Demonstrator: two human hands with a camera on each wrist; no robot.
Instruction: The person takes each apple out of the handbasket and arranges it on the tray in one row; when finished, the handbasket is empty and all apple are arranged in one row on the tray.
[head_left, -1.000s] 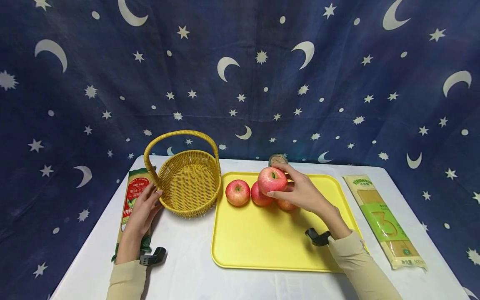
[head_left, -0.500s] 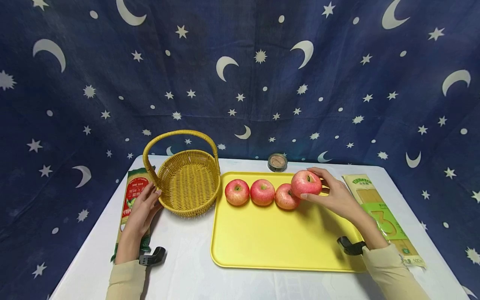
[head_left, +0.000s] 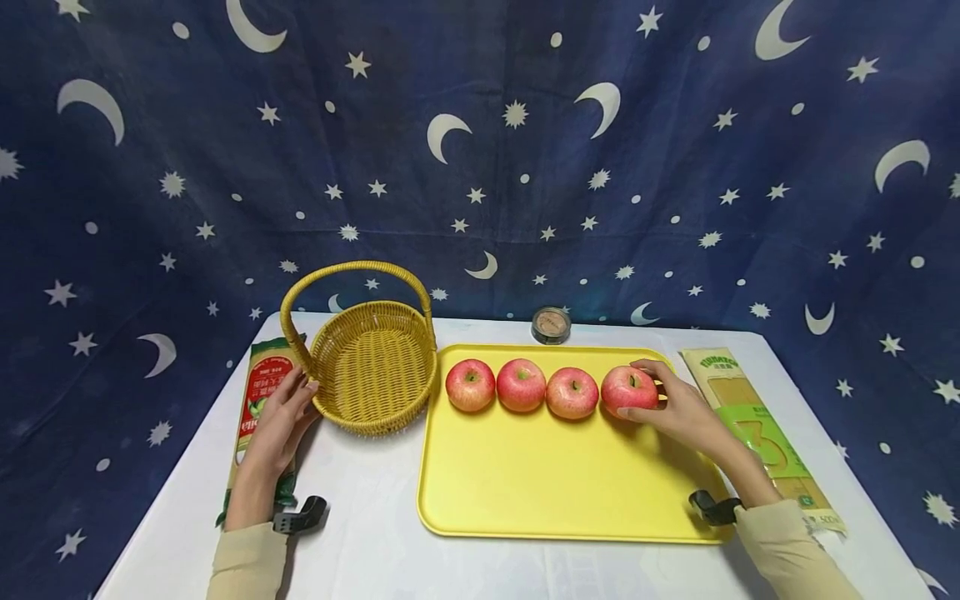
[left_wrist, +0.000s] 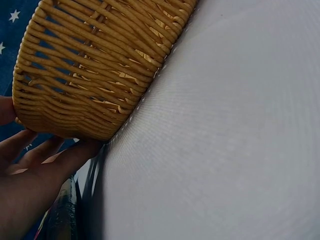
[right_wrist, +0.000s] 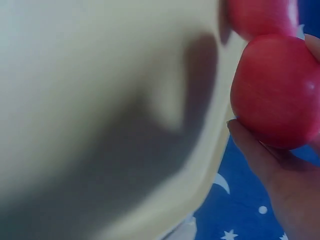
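Note:
My right hand (head_left: 678,408) holds a red apple (head_left: 630,388) between thumb and fingers at the right end of a row. The apple is low over the yellow tray (head_left: 540,492); whether it touches the tray, I cannot tell. Left of it sit three other apples: one close by (head_left: 572,393), a middle one (head_left: 521,385) and a left one (head_left: 470,385). On the left, my left hand (head_left: 279,421) rests against the outer side of a wicker basket (head_left: 378,375) with a tall handle. In the left wrist view, its fairly straight fingers touch the basket's woven wall (left_wrist: 95,75).
A red-and-green packet (head_left: 262,392) lies partly under my left forearm. A pasta packet (head_left: 757,433) lies right of the tray, partly behind my right arm. Behind the tray is a small round container (head_left: 551,325) on the white tablecloth (head_left: 360,517). A starry curtain (head_left: 480,167) hangs behind.
My right hand has carried the apple rightward from above the middle apples, then lowered it to the row's right end. My left hand stays at the basket.

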